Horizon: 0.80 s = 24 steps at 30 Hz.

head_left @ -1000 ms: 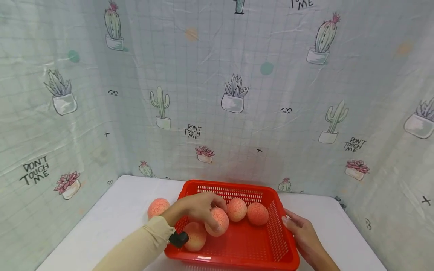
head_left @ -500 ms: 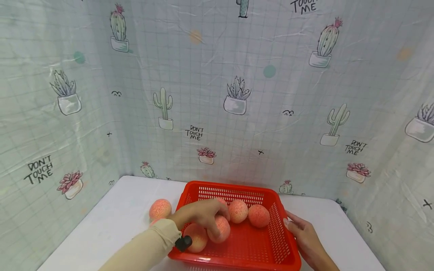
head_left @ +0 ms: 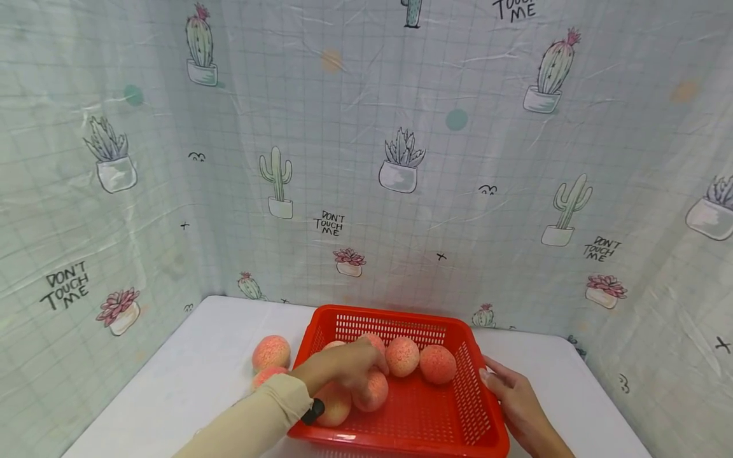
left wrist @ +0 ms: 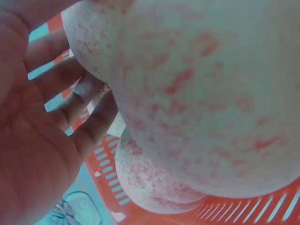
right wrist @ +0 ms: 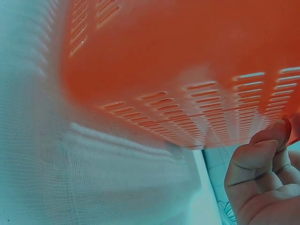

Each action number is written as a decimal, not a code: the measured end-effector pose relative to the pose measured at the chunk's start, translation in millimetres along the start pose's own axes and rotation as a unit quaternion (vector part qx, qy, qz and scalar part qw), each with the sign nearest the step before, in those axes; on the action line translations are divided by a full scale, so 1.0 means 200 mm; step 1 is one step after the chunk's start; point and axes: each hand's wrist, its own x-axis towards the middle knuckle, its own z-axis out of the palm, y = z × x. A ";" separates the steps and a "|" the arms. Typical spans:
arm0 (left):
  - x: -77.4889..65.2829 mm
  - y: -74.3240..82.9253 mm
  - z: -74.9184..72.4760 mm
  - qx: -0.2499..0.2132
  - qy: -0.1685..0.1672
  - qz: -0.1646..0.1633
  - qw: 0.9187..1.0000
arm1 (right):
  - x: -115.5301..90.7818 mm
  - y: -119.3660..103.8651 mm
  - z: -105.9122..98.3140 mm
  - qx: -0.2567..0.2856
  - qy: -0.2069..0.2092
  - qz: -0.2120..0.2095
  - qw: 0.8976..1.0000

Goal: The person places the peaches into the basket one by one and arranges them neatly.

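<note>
My left hand (head_left: 352,366) is inside the red plastic basket (head_left: 424,445), over a pink speckled peach (head_left: 375,391) on the basket floor. In the left wrist view its fingers (left wrist: 58,84) are spread and only slightly bent, beside one peach (left wrist: 93,40); a gap shows between palm and fruit. Another peach (head_left: 335,407) lies under that wrist, and looms large in the left wrist view. On the basket's right side my right hand (head_left: 518,401) grips the rim, thumb on top and fingers outside. The right wrist view shows that thumb and fingers bent at the rim.
Along the basket's back lie several more peaches (head_left: 403,356), one partly behind the left hand. Two peaches (head_left: 271,353) sit on the white table (head_left: 172,381) left of the basket, one partly covered by the sleeve. A cactus-print curtain (head_left: 355,159) encloses the table's back and sides.
My left hand has lowered a peach onto the basket floor, and its fingers have loosened from it. The right hand has kept its grip on the rim.
</note>
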 end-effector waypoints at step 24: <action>-0.23 -0.09 -0.34 -0.172 0.080 -0.010 0.982 | -0.01 -0.01 -0.01 -0.021 -0.013 0.002 1.000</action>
